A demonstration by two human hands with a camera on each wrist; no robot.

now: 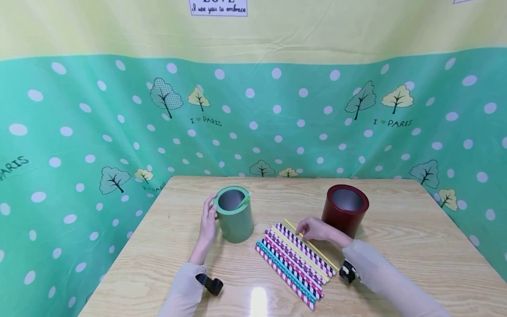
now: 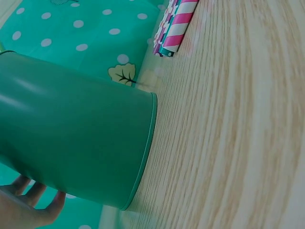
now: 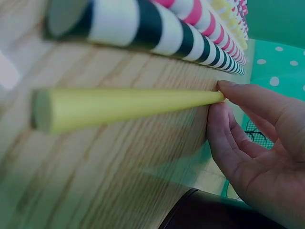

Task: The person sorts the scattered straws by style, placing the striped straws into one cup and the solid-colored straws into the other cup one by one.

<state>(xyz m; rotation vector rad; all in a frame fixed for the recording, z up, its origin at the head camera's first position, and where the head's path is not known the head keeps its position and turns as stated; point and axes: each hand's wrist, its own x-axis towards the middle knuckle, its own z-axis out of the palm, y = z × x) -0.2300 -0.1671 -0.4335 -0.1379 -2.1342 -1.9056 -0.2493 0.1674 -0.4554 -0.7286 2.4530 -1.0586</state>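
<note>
Wooden table (image 1: 416, 246), green dotted backdrop; two tins, row of paper straws (image 1: 291, 264) mid-table.
Left hand (image 1: 207, 220), fingers straight, flat against green tin (image 1: 234, 214) holding one green straw (image 1: 243, 201). Right hand (image 1: 314, 229) pinching yellow straw (image 1: 313, 244) just beside the row, forearm low. Red tin (image 1: 344, 210) behind, contents not visible.

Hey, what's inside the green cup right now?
One green straw leans against the rim of the green cup, above a grey inner wall. The cup's bottom is hidden, so anything lying there cannot be seen.
</note>
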